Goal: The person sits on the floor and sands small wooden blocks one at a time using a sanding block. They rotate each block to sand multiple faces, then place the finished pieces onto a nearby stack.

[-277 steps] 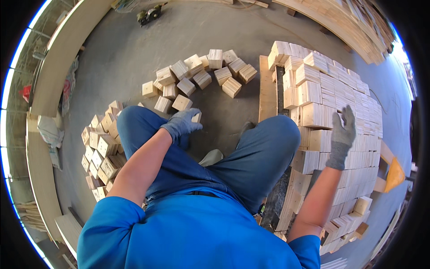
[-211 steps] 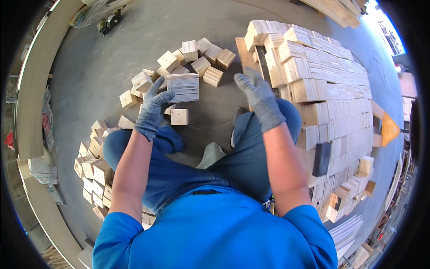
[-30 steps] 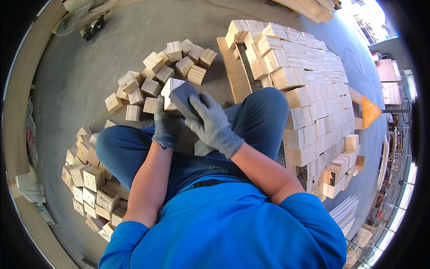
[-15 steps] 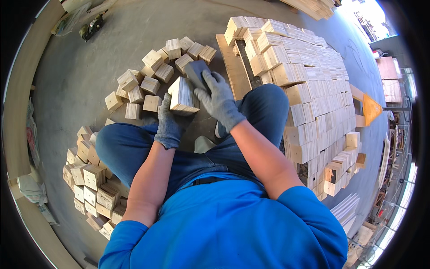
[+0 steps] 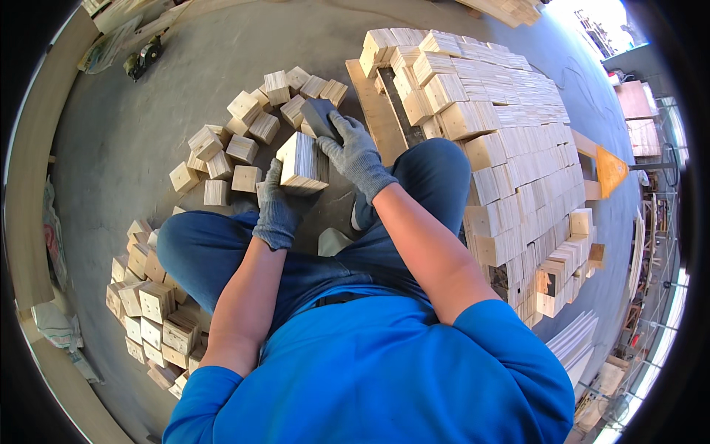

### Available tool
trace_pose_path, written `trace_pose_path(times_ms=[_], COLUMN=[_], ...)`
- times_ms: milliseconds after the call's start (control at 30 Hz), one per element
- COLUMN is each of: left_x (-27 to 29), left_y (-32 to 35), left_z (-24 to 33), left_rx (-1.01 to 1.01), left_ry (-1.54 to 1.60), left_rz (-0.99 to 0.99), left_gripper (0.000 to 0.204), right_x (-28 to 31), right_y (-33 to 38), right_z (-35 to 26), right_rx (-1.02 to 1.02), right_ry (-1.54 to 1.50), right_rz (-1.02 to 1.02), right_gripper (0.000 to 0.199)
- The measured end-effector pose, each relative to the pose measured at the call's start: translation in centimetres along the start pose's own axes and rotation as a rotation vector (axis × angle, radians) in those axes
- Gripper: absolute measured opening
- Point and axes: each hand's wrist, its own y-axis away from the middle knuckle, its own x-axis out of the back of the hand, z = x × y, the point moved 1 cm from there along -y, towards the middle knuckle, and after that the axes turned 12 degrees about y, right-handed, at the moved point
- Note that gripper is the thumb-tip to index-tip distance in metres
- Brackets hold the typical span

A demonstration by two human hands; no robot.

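My left hand (image 5: 275,211), in a grey knit glove, is closed on the lower left side of a plywood block (image 5: 305,163). The block is pale, with striped layers on the side facing me, and is held tilted between my knees. In my right hand (image 5: 359,154), also gloved, is a dark grey sanding block (image 5: 318,118). My fingers wrap over its right end, and it lies at the block's upper right edge. Whether its underside touches the wood is hidden. Loose wooden blocks (image 5: 242,149) lie on the floor just beyond my left hand.
At right, many blocks (image 5: 518,170) stand stacked in rows on a wooden pallet (image 5: 377,111), with a yellow pallet-jack part (image 5: 612,172) beyond. A pile of blocks (image 5: 155,303) lies beside my left knee. A dark green power tool (image 5: 143,59) sits on the floor at upper left.
The sanding block and my right hand have shifted slightly left with the whole view. My left hand still holds the plywood block in about the same place.
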Motion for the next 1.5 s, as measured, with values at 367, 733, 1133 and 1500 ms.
trace_pose_path(times_ms=[367,733,1133,1500], left_x=[0.2,-0.4,0.6,-0.8], left_y=[0.5,0.7,0.1,0.1], left_z=[1.6,0.0,1.3,0.5], left_rx=[-0.042,-0.032,-0.049,0.077], left_ry=[-0.011,-0.021,0.039,-0.008], left_rz=[-0.035,-0.029,0.021,-0.177], left_gripper=[0.069,0.076,0.069,0.069], right_x=[2.0,0.3,1.9,1.0], right_y=[9.6,1.6,6.6,1.1], right_z=[-4.2,-1.2,-2.7,4.4], right_rx=[0.305,0.092,0.23,-0.462], right_ry=[-0.008,-0.025,-0.021,-0.832], right_rz=[-0.004,0.072,0.05,-0.119], right_gripper=[0.066,0.063,0.066,0.062])
